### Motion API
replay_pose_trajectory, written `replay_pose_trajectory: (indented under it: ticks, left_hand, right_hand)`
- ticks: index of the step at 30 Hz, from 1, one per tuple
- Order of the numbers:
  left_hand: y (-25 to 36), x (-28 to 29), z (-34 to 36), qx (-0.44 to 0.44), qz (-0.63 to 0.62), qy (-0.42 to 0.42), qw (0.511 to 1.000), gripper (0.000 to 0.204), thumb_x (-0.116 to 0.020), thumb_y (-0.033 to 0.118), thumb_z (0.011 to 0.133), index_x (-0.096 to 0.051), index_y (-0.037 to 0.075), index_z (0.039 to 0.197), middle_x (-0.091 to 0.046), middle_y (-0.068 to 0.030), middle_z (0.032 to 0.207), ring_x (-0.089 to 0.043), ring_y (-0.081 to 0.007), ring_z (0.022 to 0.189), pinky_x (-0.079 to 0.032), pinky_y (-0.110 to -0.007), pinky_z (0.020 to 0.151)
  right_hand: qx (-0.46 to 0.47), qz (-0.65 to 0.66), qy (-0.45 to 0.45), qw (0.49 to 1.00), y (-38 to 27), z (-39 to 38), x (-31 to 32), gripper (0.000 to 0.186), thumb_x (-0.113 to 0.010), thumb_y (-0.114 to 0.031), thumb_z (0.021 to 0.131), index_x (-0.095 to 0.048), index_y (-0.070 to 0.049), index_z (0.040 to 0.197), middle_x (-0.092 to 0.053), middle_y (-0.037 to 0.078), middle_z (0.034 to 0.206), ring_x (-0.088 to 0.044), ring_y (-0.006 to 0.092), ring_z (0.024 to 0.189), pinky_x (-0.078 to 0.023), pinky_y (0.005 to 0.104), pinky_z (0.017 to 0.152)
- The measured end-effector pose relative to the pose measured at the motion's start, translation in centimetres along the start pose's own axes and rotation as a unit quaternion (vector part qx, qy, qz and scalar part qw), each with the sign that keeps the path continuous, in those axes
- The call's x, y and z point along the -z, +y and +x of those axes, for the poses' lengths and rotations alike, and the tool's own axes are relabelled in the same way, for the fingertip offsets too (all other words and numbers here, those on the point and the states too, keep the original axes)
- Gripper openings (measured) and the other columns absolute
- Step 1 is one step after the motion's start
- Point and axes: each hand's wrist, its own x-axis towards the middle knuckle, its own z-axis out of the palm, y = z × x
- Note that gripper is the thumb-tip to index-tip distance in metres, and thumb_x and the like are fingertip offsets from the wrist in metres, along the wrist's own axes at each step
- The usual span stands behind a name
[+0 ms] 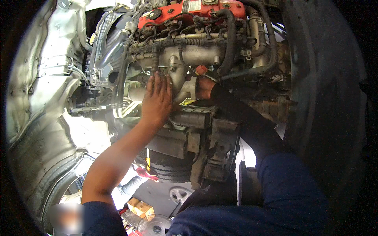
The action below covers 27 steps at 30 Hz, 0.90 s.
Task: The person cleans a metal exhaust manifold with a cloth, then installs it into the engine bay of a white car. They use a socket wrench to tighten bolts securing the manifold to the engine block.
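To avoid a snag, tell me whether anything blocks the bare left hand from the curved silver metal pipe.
Nothing visible does: the curved silver pipe lies immediately right of the left hand. The black corrugated hose sits above the hand, not between them. Contact can't be told.

The engine cover (181, 12) bore smooth, glossy paint, whereas the intake manifold (193, 56) and the elbow pipe (178, 75) showed dull, slightly grainy cast metal. The thick hose (231, 41) appeared to be matt rubber, and the ribbed conduit (155, 59) matt plastic. The body panel (55, 51) was metal with a bright sheen. The tyre (169, 172) presented rough, grooved rubber; the navy sleeve (289, 179) was of lustreless cloth.
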Motion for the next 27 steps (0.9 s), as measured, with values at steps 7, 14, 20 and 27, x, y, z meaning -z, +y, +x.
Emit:
replay_pose_trajectory:
  ticks: [7,14,20,27]
  left_hand:
    - [0.1,-0.9,2.3,-0.013,-0.008,-0.018,1.0,0.069,-0.052,0.024,0.1,-0.038,-0.017,0.153,-0.062,-0.0324,0.14,-0.053,-0.042,0.141,-0.017,-0.056,0.132]
    - [-0.3,0.4,2.9,-0.016,-0.049,-0.075,0.996,0.067,-0.058,0.028,0.097,-0.045,-0.017,0.144,-0.066,-0.0291,0.129,-0.06,-0.0379,0.131,-0.023,-0.053,0.129]
    - [-1.2,0.8,3.2,-0.027,-0.074,-0.076,0.994,0.099,-0.086,0.041,0.075,-0.043,-0.014,0.145,-0.066,-0.0259,0.13,-0.061,-0.0352,0.13,-0.025,-0.049,0.129]
    - [-1.5,0.7,3.0,-0.028,-0.115,-0.076,0.99,0.109,-0.084,0.061,0.079,-0.041,-0.017,0.142,-0.065,-0.0308,0.129,-0.059,-0.042,0.132,-0.022,-0.052,0.128]
  right_hand:
    - [-0.005,0.029,0.025,0.999,0.5,0.8,0.4,0.023,-0.055,-0.026,0.111,-0.069,-0.011,0.119,-0.076,0.006,0.114,-0.074,0.0238,0.1,-0.06,0.0451,0.089]
    - [-0.004,0.038,0.034,0.999,1.0,1.8,2.4,0.027,-0.052,-0.024,0.112,-0.069,-0.005,0.123,-0.075,0.01,0.121,-0.074,0.0276,0.107,-0.062,0.0472,0.092]
    - [0.004,0.051,0.047,0.998,1.6,2.3,3.9,0.029,-0.049,-0.016,0.112,-0.067,-0.001,0.13,-0.071,0.014,0.134,-0.072,0.0294,0.115,-0.06,0.0447,0.101]
    - [0.051,-0.001,-0.142,0.989,4.5,6.2,10.1,0.027,-0.052,-0.021,0.112,-0.065,-0.006,0.13,-0.071,0.01,0.127,-0.07,0.0248,0.113,-0.058,0.0444,0.094]
